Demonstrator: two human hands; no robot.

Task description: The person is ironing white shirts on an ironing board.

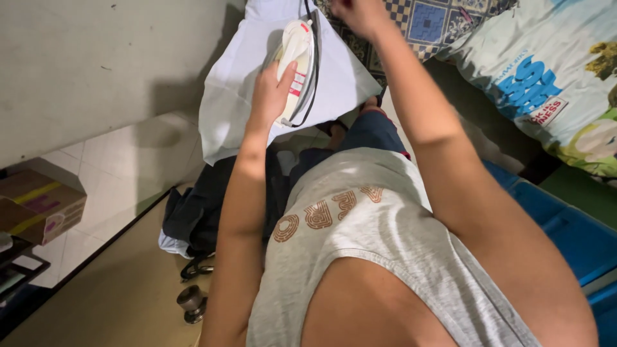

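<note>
Left hand: the left hand (273, 90) sat in the upper middle of the frame, its grip closed around the handle of a white electric iron (297, 54), thumb lying along the top.
Iron: it rested soleplate-down on a white cloth (231, 96), nose pointing toward the top edge of the frame; a dark cord (315, 71) ran along its right side and up out of view.
Right hand: the right hand (360, 14) was at the top edge, partly cut off; it lay at the far end of the cloth near the cord, and I could not tell whether its grip was closed on anything.
Cloth: spread over a patterned surface (430, 22), one corner hanging down toward the tiled floor (122, 173) at left of centre.
Doing it well (a judgement): the iron seemed best kept flat and moving in even strokes, the free hand holding the cloth taut ahead of the nose but clear of the soleplate, and the cord kept off the pressed area.
Risk (a judgement): the hanging corner could drag the cloth sideways and set a crease.
Surroundings: a dark heap of clothes (193, 212) lay on the floor lower left, a cardboard box (38, 205) at the left edge, a printed cushion (553, 77) upper right.
</note>
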